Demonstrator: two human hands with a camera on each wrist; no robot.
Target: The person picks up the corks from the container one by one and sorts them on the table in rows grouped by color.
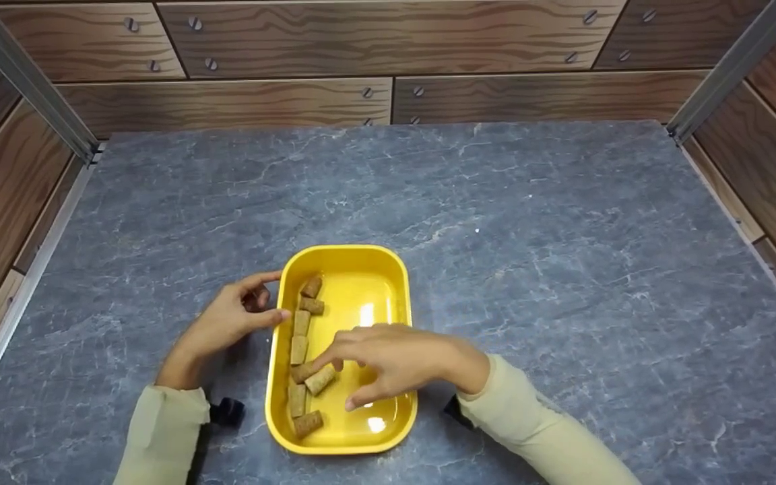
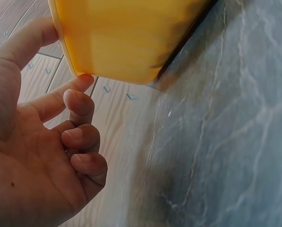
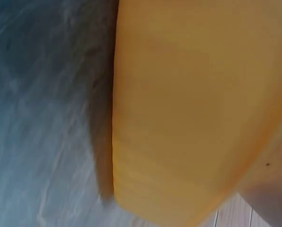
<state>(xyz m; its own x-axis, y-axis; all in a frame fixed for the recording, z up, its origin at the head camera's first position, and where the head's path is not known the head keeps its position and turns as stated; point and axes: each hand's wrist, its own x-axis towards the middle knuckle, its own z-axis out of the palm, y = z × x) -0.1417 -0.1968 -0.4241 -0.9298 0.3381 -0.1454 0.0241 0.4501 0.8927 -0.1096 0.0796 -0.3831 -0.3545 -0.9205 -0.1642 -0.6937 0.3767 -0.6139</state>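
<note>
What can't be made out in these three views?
Head: the right hand covers part of the yellow tray, obscuring whether it touches a cork.
Left wrist: the tray's wall hides the corks; the top edge cuts the tray off.
Right wrist: the wall hides the corks; the table is blurred.

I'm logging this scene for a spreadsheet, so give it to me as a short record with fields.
Surface: grey marbled tabletop
Container: yellow tray, on the tabletop
Contents: eight visible corks, mostly lined along the left wall in the head view
Left hand: thumb and a finger touch the tray's rim
Right hand: over the tray, a fingertip at one cork; contact unclear
</note>
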